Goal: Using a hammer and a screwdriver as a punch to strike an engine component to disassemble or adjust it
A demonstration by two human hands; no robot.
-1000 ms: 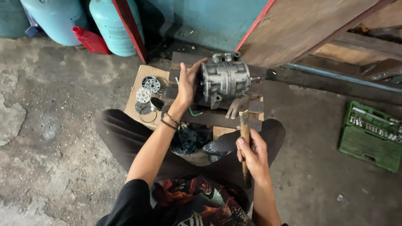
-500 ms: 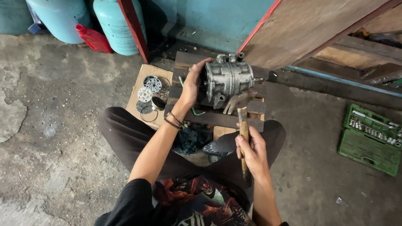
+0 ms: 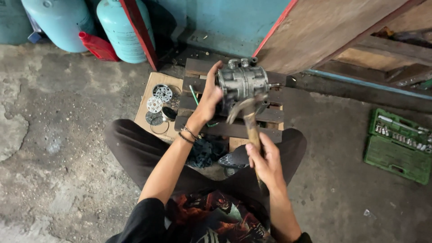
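So, hammer time on the grey metal cylindrical compressor [image 3: 243, 83].
My left hand [image 3: 208, 101] grips its end; my right hand [image 3: 266, 162] is wrapped around the wooden-handled claw hammer [image 3: 248, 118], whose head is touching the casing.

Wooden board [image 3: 333, 31] crowds the compressor [image 3: 243, 83]; socket case [image 3: 398, 146] lies well apart.

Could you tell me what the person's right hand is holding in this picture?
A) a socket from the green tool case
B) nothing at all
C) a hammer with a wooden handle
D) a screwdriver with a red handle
C: the right hand grips the wooden handle of a hammer, whose metal head sits against the grey metal compressor that the left hand steadies on the wooden pallet.
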